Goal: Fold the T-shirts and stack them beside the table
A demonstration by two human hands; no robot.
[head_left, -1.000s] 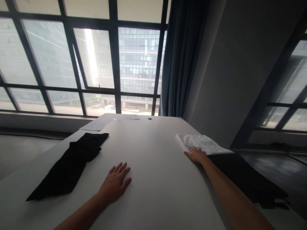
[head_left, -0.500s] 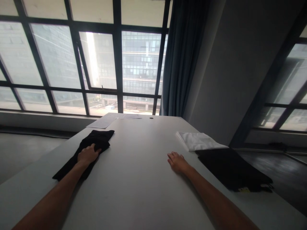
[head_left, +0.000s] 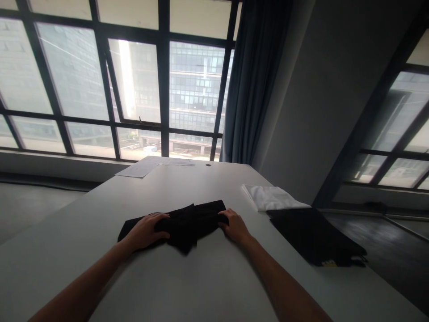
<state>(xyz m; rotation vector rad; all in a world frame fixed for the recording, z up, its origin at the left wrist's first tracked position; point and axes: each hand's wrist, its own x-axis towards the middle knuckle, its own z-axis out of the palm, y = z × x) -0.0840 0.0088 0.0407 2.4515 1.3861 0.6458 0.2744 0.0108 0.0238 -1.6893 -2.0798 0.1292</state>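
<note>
A bunched black garment (head_left: 189,223) lies across the middle of the white table (head_left: 187,286); its exact kind is too dark to make out. My left hand (head_left: 147,230) grips its left part, thumb toward me and fingers over the top. At its right end, my right hand (head_left: 234,226) has fingers and thumb closed on the cloth. A corner of the garment hangs toward me between the hands.
On the table's right side lie a folded white cloth (head_left: 275,198) and, nearer, a folded black cloth (head_left: 318,235) with a small yellow patch. Paper sheets (head_left: 139,168) rest at the far left edge. Beyond stand windows and a blue curtain (head_left: 250,89).
The black garment has moved from the table's left side to the middle and turned crosswise. My left hand came right with it, and my right hand, formerly flat on the table, now grips its right end.
</note>
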